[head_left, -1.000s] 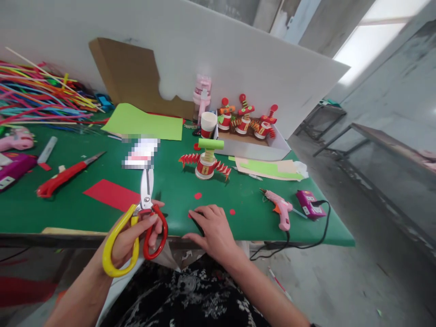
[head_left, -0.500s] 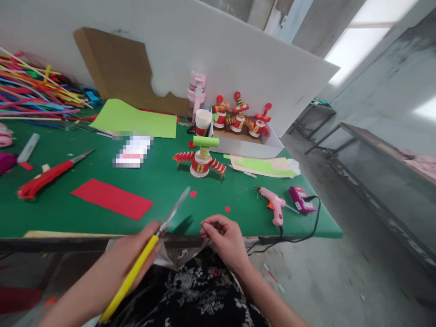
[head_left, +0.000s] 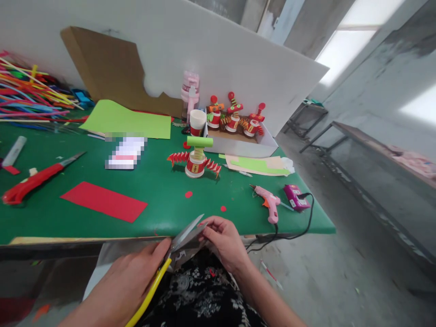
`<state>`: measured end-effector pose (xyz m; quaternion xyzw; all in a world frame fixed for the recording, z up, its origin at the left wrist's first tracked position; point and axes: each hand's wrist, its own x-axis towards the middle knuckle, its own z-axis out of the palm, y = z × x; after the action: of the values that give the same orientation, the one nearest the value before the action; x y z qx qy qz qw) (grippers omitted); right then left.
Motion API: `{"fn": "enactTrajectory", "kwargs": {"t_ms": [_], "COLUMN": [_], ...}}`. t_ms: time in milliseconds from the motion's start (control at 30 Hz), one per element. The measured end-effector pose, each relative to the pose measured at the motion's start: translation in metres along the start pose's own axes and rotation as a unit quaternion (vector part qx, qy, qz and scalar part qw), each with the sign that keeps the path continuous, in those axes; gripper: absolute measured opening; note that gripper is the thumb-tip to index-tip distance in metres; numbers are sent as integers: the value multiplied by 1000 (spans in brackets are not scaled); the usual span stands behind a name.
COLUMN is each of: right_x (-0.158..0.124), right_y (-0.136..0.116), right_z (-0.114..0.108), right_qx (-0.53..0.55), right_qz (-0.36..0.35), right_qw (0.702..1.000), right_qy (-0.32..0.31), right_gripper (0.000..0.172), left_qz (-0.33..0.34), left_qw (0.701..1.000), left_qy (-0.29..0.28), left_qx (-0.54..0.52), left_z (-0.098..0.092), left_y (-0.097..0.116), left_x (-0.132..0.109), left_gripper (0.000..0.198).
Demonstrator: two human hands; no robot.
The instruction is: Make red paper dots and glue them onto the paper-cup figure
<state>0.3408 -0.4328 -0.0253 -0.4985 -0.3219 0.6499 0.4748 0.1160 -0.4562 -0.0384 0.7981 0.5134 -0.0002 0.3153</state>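
Note:
My left hand [head_left: 136, 272] is wrapped round a pair of scissors with yellow handles [head_left: 154, 286], its blades spread apart and pointing up and right toward my other hand. My right hand [head_left: 223, 240] pinches a tiny red piece [head_left: 201, 224], mostly hidden by the fingers, right at the blade tips. Beyond the hands, two small red paper discs lie on the green table: one disc [head_left: 188, 195] and another disc [head_left: 223, 209]. Further back stands a red paper-cup figure [head_left: 195, 167] with folded paper arms and a green roll on top.
Leftward lie a red paper strip [head_left: 104, 202] and a red-handled cutter [head_left: 37, 179]. A pink glue gun [head_left: 270, 202] sits at the right, its cord hanging over the edge. Behind, a white box [head_left: 241, 147] holds several cup figures beside stacked cups [head_left: 197, 120].
The scissors have opened and moved right, so their blades now meet the fingertips of my right hand. My right hand keeps its pinch. The view has shifted slightly to the right.

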Motion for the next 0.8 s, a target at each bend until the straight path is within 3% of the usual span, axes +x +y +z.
{"fn": "enactTrajectory", "kwargs": {"t_ms": [233,433,800], "right_x": [-1,-2,-2], "right_y": [0,1,0], "right_z": [0,-2,-1], "right_qx": [-12,-27,-27], "right_qz": [-1,-9,-12], "right_qw": [1000,999,999], "right_qy": [-3,-13,-19], "right_gripper": [21,19,25], "left_qz": [2,5,15], "left_qw": [999,997,999], "left_qy": [-25,-31,-34], "left_qx": [43,68,28], "left_z": [-11,-11,-14], "left_y": [14,16,16], "left_x": [4,4,5], "left_gripper": [50,60,59]}}
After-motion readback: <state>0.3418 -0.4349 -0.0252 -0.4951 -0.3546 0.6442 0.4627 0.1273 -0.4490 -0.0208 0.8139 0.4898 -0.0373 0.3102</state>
